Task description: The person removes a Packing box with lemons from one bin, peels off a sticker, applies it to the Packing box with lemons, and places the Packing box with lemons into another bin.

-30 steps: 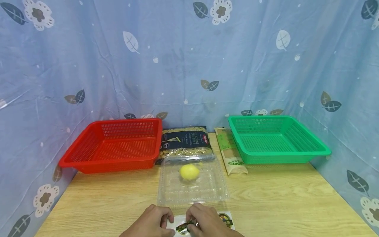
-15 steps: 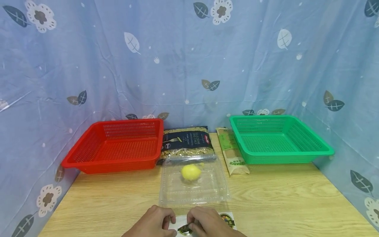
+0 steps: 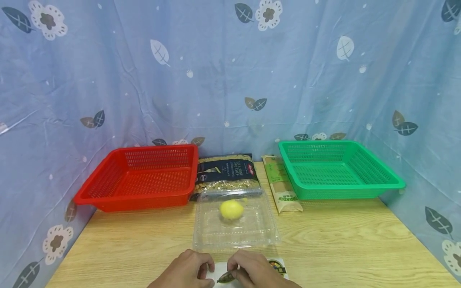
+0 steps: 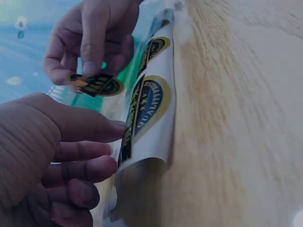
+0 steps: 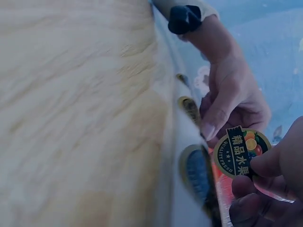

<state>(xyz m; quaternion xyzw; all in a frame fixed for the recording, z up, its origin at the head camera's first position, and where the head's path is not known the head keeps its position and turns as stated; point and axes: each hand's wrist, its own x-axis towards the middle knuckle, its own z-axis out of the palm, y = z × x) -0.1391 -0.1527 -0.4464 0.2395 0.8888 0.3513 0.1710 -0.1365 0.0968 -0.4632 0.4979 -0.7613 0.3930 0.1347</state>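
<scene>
My right hand (image 3: 252,269) pinches a round black-and-gold sticker (image 5: 234,153) by its edge, between thumb and finger. In the head view the sticker appears narrow and tilted, above a white sticker sheet (image 3: 220,267). At the sheet's edge, my left hand (image 3: 187,270) holds it between thumb and fingers. More round stickers show along the curved sheet in the left wrist view. Just beyond the hands lies a clear plastic container (image 3: 234,237), with a yellow lemon (image 3: 231,209) appearing within its outline.
A red basket (image 3: 137,199) stands at the back left, a green basket (image 3: 342,187) at the back right. Between them lie a bag of penne pasta (image 3: 227,172) and a long, narrow package (image 3: 281,184). A blue patterned curtain (image 3: 201,88) surrounds the wooden table (image 3: 342,248).
The sticker between the right fingers has turned from lying face-up near the sheet to a steep tilt, looking narrower. The left hand stays almost in place. The head view has shifted slightly.
</scene>
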